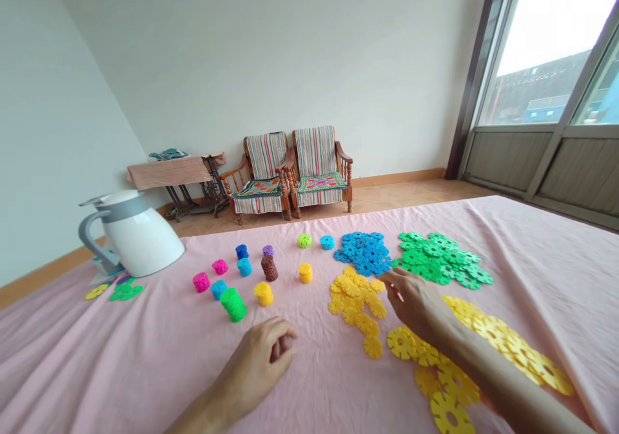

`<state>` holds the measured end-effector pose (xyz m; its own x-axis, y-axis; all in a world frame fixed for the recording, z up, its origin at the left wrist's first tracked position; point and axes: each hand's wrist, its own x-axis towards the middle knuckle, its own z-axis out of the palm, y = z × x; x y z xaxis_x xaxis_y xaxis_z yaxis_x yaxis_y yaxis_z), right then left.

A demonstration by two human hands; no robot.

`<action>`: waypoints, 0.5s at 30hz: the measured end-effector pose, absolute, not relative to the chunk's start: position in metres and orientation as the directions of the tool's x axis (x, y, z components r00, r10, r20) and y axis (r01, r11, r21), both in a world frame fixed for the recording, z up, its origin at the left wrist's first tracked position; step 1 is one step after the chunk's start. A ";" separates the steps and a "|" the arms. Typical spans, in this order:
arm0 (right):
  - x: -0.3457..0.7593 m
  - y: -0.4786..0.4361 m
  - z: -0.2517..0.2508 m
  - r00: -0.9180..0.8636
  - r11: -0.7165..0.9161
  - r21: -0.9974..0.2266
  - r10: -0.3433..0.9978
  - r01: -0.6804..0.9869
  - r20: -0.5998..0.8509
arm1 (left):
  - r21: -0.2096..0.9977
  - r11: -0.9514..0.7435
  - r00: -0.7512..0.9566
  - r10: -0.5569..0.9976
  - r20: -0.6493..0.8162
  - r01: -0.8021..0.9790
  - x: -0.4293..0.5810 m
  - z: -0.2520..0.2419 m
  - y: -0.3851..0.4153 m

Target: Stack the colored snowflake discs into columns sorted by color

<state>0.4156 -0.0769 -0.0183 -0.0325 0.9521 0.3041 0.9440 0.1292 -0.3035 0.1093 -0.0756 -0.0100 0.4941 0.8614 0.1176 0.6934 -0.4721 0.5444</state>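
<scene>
My left hand rests on the pink cloth with its fingers curled in; whether anything is inside them is hidden. Just beyond it stand a yellow stack and a green stack of snowflake discs. My right hand reaches over the yellow disc pile, fingers bent down at the pile's right edge, touching discs. Larger yellow discs spread beside and under my right forearm.
A blue disc pile and a green disc pile lie farther back. Small stacks in pink, blue, brown and other colours stand mid-table. A white kettle sits at the left. Two striped chairs stand by the wall.
</scene>
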 end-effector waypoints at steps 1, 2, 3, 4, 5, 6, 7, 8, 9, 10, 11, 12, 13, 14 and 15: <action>0.416 -0.077 -0.020 -0.045 0.133 -0.294 0.956 0.946 0.289 | 0.548 -0.468 0.492 0.863 0.115 0.693 0.106 -0.013 -0.080; 0.416 -0.076 -0.021 -0.061 0.141 -0.283 0.959 0.949 0.275 | 0.553 -0.467 0.485 0.865 0.126 0.690 0.103 -0.017 -0.082; 0.415 -0.076 -0.022 -0.075 0.149 -0.270 0.961 0.951 0.265 | 0.559 -0.471 0.478 0.866 0.146 0.683 0.101 -0.019 -0.082; 0.415 -0.075 -0.023 -0.088 0.154 -0.256 0.964 0.954 0.251 | 0.564 -0.476 0.472 0.866 0.166 0.674 0.100 -0.022 -0.082; 0.414 -0.074 -0.023 -0.098 0.156 -0.243 0.967 0.957 0.235 | 0.569 -0.482 0.469 0.864 0.184 0.666 0.100 -0.023 -0.081; 0.413 -0.072 -0.023 -0.104 0.154 -0.233 0.971 0.960 0.216 | 0.572 -0.489 0.468 0.861 0.197 0.658 0.100 -0.025 -0.080; 0.411 -0.071 -0.022 -0.106 0.150 -0.226 0.975 0.962 0.198 | 0.574 -0.495 0.469 0.859 0.206 0.653 0.100 -0.026 -0.079; 0.409 -0.069 -0.021 -0.107 0.147 -0.223 0.977 0.964 0.182 | 0.575 -0.500 0.473 0.855 0.211 0.647 0.100 -0.026 -0.078; 0.407 -0.068 -0.020 -0.108 0.144 -0.219 0.980 0.965 0.169 | 0.578 -0.505 0.478 0.852 0.215 0.641 0.100 -0.026 -0.078; 0.404 -0.066 -0.020 -0.110 0.143 -0.215 0.981 0.966 0.158 | 0.582 -0.509 0.481 0.849 0.219 0.634 0.100 -0.026 -0.078; 0.402 -0.065 -0.019 -0.113 0.143 -0.210 0.982 0.967 0.150 | 0.586 -0.514 0.485 0.846 0.222 0.627 0.099 -0.026 -0.079; 0.399 -0.065 -0.019 -0.116 0.144 -0.205 0.983 0.968 0.141 | 0.590 -0.518 0.490 0.842 0.224 0.620 0.098 -0.025 -0.080; 0.397 -0.065 -0.018 -0.119 0.145 -0.201 0.984 0.969 0.133 | 0.593 -0.522 0.494 0.839 0.227 0.613 0.097 -0.025 -0.080; 0.394 -0.066 -0.019 -0.122 0.146 -0.198 0.984 0.969 0.128 | 0.597 -0.524 0.498 0.837 0.228 0.607 0.096 -0.025 -0.081; 0.390 -0.067 -0.019 -0.126 0.149 -0.195 0.984 0.969 0.124 | 0.601 -0.526 0.501 0.835 0.228 0.602 0.095 -0.025 -0.081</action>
<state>0.3904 -0.0673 -0.0188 -0.1262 0.9842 0.1242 0.9694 0.1490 -0.1950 0.0953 -0.0808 -0.0249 0.5011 0.8347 0.2284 0.6022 -0.5259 0.6007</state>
